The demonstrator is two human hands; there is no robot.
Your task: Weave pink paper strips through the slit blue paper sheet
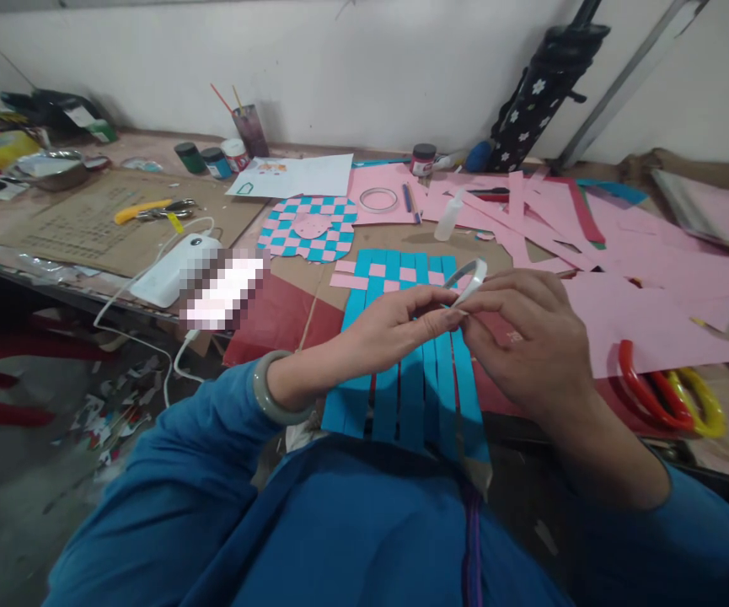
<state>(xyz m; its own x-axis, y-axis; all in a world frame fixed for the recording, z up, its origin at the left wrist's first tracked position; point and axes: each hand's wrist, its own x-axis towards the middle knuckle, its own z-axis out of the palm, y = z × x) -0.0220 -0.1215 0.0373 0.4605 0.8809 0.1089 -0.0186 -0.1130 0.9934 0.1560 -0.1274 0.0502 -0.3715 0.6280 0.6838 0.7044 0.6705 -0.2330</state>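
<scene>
A long workbench (136, 147) covered with craft materials is seen from above, against a white wall. At its near edge, in front of the blue-clothed torso, lies a woven paper mat (411, 405), which is used here as the landmark. Its far rows are woven into a cyan-and-pink checker, while its near cyan strips are left unwoven and separated by narrow gaps. The mat is laid over red paper (281, 320). Large pink paper sheets (655, 312) are spread to the right of the mat, with red-and-yellow scissors (661, 392) at their near edge. A rounded checkered paper piece (307, 228) is placed beyond the mat, and a white power bank (174, 270) is left further to its left. Above the mat, the hands are brought together. A narrow white curved band (470, 282) is pinched between the fingertips of the left hand (395, 329) and the right hand (528, 337). A pale stone bangle (269, 388) is worn on the left wrist.
</scene>
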